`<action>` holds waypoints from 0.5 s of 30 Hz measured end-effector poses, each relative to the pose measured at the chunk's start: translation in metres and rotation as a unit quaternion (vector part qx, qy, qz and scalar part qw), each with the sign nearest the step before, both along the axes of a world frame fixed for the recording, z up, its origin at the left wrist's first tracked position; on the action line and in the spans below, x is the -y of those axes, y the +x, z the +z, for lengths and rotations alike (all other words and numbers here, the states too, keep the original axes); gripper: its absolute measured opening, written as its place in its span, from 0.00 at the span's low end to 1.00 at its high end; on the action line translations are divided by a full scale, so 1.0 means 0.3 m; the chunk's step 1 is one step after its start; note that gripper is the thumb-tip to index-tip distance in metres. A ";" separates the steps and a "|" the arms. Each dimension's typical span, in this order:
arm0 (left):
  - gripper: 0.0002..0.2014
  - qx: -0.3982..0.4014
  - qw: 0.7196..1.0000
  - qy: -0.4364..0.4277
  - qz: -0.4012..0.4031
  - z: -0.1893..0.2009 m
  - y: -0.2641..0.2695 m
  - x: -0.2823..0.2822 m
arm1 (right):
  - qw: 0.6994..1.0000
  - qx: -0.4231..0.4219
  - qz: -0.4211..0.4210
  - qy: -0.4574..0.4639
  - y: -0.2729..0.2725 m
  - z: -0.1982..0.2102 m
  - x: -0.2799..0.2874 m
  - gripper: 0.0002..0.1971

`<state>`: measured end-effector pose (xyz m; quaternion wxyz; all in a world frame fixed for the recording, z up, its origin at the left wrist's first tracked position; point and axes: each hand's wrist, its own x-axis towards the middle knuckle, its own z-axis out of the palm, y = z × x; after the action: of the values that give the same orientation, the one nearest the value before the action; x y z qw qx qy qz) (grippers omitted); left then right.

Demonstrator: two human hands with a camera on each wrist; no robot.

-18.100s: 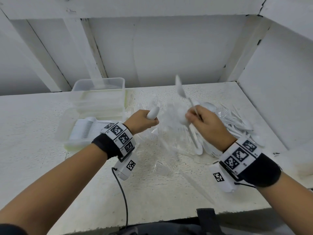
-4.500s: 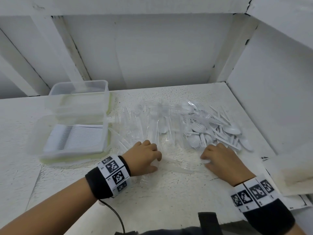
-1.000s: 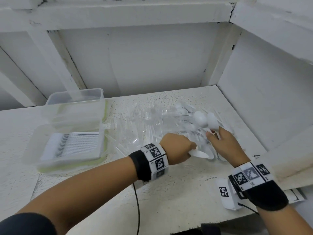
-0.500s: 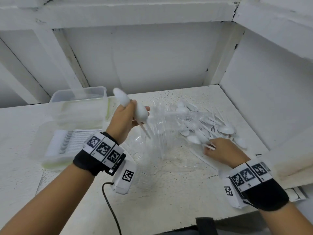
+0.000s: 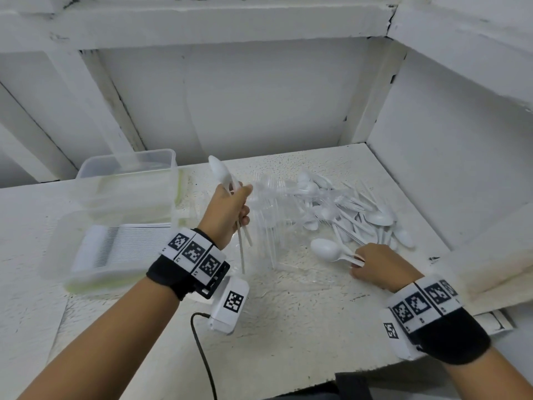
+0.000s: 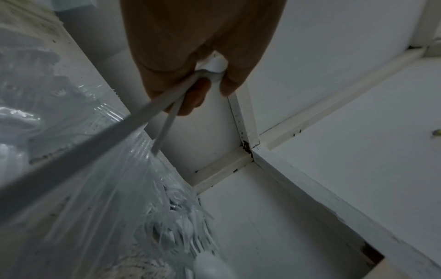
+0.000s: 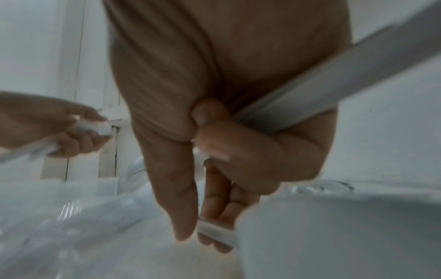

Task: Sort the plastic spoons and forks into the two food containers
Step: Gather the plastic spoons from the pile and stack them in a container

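White counter point(image 5: 288, 327) in a white-walled corner. My left hand point(image 5: 227, 215) is raised above it, fingers curled around a few white spoons point(image 5: 220, 173), bowls up. My right hand point(image 5: 375, 264) sits low, pinching the handle of another spoon point(image 5: 327, 250). Mixed pile of spoons and forks point(image 5: 340, 209) behind it. Two clear containers point(image 5: 127, 180) at left, the near one holding stacked cutlery.

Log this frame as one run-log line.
left hand: grips white spoons, raised | right hand: pinches spoon beside pile | containers: left
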<state>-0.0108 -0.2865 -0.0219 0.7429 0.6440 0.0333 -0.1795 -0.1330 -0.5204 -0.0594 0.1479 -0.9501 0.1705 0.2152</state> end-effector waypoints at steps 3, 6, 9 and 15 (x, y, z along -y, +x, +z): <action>0.06 -0.009 0.999 0.018 -0.030 0.000 -0.009 0.020 | 0.998 0.031 -0.016 0.047 -0.014 0.071 0.013 0.11; 0.16 -0.013 0.996 0.067 -0.064 0.005 -0.019 0.059 | 0.987 0.102 -0.043 0.120 -0.022 0.148 0.021 0.11; 0.22 0.026 0.986 0.131 -0.103 -0.006 -0.011 0.125 | 0.968 0.161 -0.068 0.180 -0.007 0.205 0.025 0.10; 0.14 0.216 0.867 0.345 -0.287 -0.040 0.045 0.297 | 0.913 0.260 -0.185 0.254 0.065 0.184 0.079 0.10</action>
<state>0.0026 -0.3754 -0.0339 0.3774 0.8631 -0.2546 -0.2188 -0.1134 -0.5440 -0.0041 0.4606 -0.8544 0.2380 -0.0343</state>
